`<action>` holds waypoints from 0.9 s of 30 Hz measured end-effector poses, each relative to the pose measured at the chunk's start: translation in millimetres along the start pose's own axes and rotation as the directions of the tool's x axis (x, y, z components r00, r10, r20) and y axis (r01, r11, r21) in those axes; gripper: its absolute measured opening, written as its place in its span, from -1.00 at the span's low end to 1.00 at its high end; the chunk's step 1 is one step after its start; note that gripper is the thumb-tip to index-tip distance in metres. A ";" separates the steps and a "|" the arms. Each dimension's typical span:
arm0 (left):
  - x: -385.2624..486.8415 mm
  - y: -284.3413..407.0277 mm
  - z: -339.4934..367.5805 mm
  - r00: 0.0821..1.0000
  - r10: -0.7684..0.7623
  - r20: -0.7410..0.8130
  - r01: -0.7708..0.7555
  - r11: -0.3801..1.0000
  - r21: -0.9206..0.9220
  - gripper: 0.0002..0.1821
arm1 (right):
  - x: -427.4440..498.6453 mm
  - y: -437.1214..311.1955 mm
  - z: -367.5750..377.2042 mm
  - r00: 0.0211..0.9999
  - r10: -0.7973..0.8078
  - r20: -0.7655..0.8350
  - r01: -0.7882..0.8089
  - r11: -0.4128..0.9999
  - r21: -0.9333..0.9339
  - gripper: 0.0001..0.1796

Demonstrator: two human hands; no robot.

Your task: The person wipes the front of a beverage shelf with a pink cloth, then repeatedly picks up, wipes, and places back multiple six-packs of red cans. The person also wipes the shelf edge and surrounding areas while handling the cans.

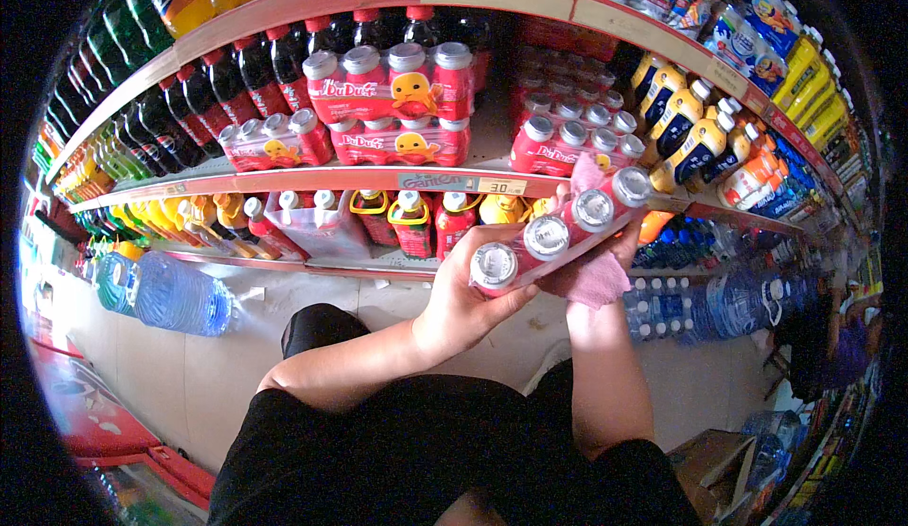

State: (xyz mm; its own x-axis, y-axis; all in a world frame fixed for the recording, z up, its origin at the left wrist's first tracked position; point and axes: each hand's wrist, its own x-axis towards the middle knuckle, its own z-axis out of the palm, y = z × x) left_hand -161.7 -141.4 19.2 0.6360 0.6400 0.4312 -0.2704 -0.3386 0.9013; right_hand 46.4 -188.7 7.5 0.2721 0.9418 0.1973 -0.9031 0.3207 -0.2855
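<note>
A shrink-wrapped row of small pink drink bottles with silver foil tops [550,238] is held up at a slant before the shelf. My left hand [464,299] grips its lower left end, thumb along the near side. At the far right side is my right hand [603,260], with a pink cloth [596,278] pressed between it and the pack. Part of the cloth shows above the pack, and most of the right fingers are hidden. Behind, similar packs [401,143] stand stacked on the middle shelf [355,180], with more packs [567,136] to the right.
Dark cola bottles [248,72] line the shelf's left; yellow-and-navy bottles [688,143] stand at its right. Big-handled bottles [408,221] fill the lower shelf. Large water bottles lie on the floor at left [177,292] and right [745,299]. A cardboard box [713,462] sits lower right.
</note>
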 end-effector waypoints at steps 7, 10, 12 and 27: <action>3.0 -19.5 -12.8 0.952 -0.184 0.244 0.299 0.727 -0.619 -0.36 | -5.2 -14.1 -3.6 0.984 0.135 -0.119 -0.129 0.990 0.054 -0.03; 5.4 -33.0 -18.9 0.754 -0.574 0.320 0.655 0.621 -0.430 -0.42 | -6.6 -7.1 -0.5 0.952 0.094 -0.293 -0.144 0.978 -0.153 -0.05; -0.5 -41.2 -8.3 0.644 -0.652 0.400 0.761 0.494 -0.420 -0.40 | -8.7 3.6 0.0 0.952 0.112 -0.284 -0.163 0.973 -0.164 -0.05; -20.9 -34.0 -6.2 0.433 -0.598 0.674 0.814 -0.062 -0.578 -0.06 | 1.1 27.4 21.5 0.916 0.104 -0.388 -0.278 0.862 -0.425 -0.31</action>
State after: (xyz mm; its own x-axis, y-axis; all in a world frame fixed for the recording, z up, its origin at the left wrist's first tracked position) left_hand -170.3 -139.0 -20.2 0.9246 0.0146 -0.3808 0.1166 0.9405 0.3192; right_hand 14.9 -181.0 20.0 0.2846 0.9348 -0.2128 -0.7124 0.0577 -0.6994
